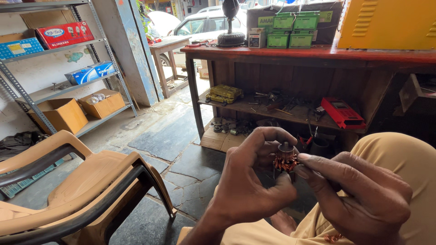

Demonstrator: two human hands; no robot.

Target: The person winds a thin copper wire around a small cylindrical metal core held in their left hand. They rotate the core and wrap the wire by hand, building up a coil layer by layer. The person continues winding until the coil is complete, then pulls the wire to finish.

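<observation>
Grey stone slabs (172, 136) floor this workshop, with a dark wooden workbench (318, 54) ahead and a tan plastic chair (91, 190) at the left. Over the lap, the left hand (250, 181) pinches a small copper-wound motor armature with a grey metal shaft (285, 159) between thumb and curled fingers, while the right hand (363, 195) presses its thumb and forefinger against the windings' side. A firm left grip with light right-hand pressure would probably spare the thin wires. Open room lies left toward the chair; the bench's lower shelf (272, 111), cluttered with tools, stands well apart.
</observation>
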